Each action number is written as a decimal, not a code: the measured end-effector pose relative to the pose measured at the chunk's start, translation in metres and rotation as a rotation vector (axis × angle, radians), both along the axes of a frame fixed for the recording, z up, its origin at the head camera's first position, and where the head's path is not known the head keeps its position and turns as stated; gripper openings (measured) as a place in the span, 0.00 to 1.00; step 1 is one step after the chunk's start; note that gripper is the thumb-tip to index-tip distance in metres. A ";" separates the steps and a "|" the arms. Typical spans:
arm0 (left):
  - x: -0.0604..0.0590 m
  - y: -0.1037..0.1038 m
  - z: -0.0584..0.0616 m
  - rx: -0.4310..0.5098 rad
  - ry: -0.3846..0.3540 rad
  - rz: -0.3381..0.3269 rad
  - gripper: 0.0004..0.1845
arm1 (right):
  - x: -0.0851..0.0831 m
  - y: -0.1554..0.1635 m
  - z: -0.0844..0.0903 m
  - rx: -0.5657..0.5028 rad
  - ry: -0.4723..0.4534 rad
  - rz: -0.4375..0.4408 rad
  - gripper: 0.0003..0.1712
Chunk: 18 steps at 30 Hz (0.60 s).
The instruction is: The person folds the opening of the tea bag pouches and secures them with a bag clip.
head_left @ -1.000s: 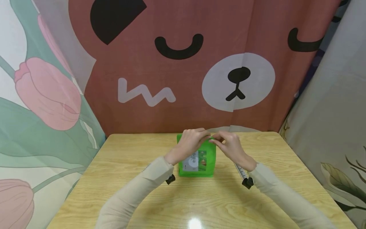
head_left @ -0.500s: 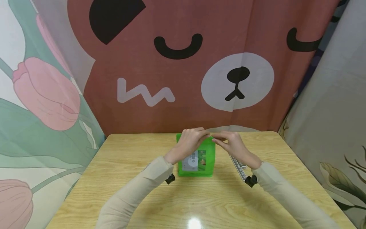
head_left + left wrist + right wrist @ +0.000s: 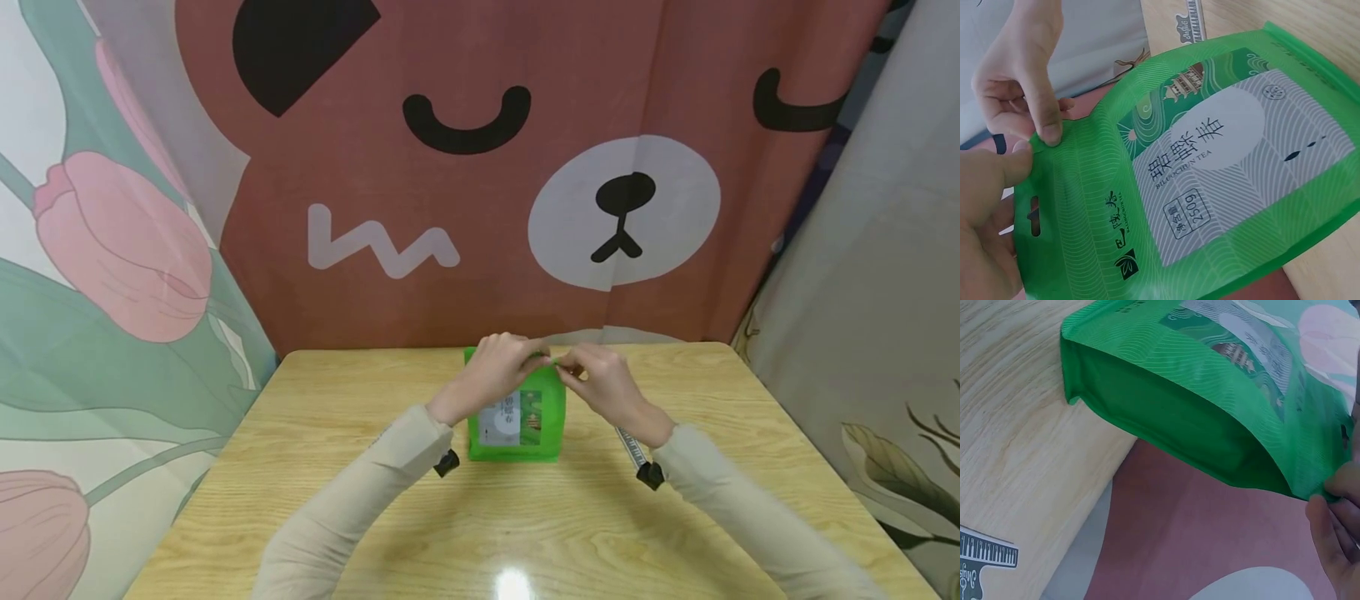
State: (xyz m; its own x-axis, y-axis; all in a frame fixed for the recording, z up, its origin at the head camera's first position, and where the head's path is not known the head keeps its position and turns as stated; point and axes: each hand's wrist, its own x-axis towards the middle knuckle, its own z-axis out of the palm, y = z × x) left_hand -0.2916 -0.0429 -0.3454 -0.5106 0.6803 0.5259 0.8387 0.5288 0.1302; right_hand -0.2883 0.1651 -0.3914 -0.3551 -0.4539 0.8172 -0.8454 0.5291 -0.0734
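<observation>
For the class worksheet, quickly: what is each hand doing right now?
Left hand: closed, fingers pinching the top edge of the green tea pouch.
Right hand: closed, fingers pinching the same top edge.

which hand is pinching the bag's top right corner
The right hand pinches that corner of the green bag; the left hand grips the top edge further left.

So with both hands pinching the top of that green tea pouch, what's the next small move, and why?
Probably pull the pinches apart to tear the top strip. The left hand and right hand pinch the top edge of the green tea pouch close together, and it stands upright on the table, apparently unopened.
</observation>
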 end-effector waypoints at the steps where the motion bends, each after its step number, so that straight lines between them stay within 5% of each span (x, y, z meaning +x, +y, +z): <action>1: 0.000 0.000 0.001 -0.011 -0.008 0.004 0.09 | 0.000 -0.001 -0.001 0.001 0.018 -0.009 0.12; 18: -0.005 0.002 0.003 -0.070 -0.066 0.057 0.12 | 0.004 -0.014 -0.015 0.085 0.259 -0.165 0.09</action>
State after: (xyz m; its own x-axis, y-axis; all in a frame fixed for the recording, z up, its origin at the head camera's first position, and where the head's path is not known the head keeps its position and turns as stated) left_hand -0.2966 -0.0410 -0.3427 -0.5814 0.6830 0.4422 0.7979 0.5850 0.1454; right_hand -0.2841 0.1514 -0.4067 -0.2148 -0.4783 0.8515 -0.7324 0.6557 0.1836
